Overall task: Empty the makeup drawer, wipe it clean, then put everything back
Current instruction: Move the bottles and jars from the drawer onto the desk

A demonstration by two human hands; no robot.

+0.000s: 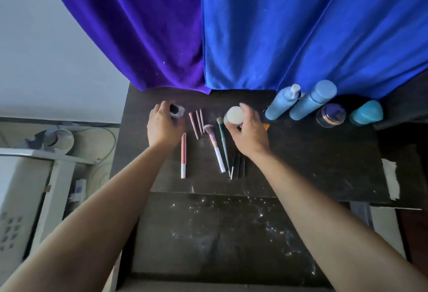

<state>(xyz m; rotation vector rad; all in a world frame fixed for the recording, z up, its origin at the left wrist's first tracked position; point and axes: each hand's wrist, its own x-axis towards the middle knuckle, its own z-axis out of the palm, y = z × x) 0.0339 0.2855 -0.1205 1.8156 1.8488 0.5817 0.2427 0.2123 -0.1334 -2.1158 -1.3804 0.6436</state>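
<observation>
Up at the far side of the dark worktop (324, 164), the fingers of the left hand (163, 127) curled down over a small dark jar (177, 110), closed around it from above with the palm turned down. The right hand (249, 131) gripped a pale round-lidded jar (235, 115), thumb on its near side and fingers wrapped over the far side, tilted so the lid faced the camera. Both forearms were stretched forward, bare, reaching from the lower corners toward the middle.

Between the hands lay three thin pink sticks (196, 121), a pink-tipped makeup brush (214, 143) with a white handle, and a dark green brush (223, 143) just beside it. A red-and-white pencil (183, 156) lay near the left wrist. Dark slim sticks lay partly under the right wrist.

To the right stood a blue pump bottle (281, 103), a blue capped bottle (311, 100), a clear jar with a dark lid (331, 115) and a teal container (367, 112), close together in a row. Nearest the camera, the open drawer (220, 234) showed a bare dark floor speckled with white dust. Blue and purple curtains (208, 25) hung behind.
</observation>
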